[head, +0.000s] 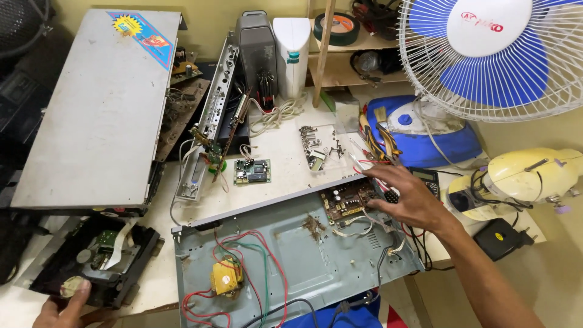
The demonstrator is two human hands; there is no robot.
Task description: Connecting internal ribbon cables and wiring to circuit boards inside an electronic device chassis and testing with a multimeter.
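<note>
A large grey metal cover (pixel 100 109), with a coloured sticker at its far corner, is seen lying tilted at the far left of the cluttered bench (pixel 285 161). A white fan with blue blades (pixel 495 51) is stood at the far right, above a blue and white appliance (pixel 425 136). The open grey chassis (pixel 291 255) is laid near the middle, its base bare and rust-speckled, with a yellow transformer (pixel 226 278) fixed at its near left and red, green and black wires looped around it. A cream sewing machine (pixel 525 179) is set at the right edge. A black disc drive unit (pixel 100 258) is placed near left, just beside the chassis. The right hand (pixel 410 194) is held over the far right corner of the chassis with fingers spread and open, the fingertips resting on or just above the brown circuit board (pixel 343 201) mounted there; contact cannot be confirmed. The left hand (pixel 61 310) is seen at the near left edge, its thumb pressed on the drive unit's near corner, the other fingers cut off from view. A small green circuit board (pixel 252 171) and a clear tray of screws (pixel 319 146) are noted farther back.
</note>
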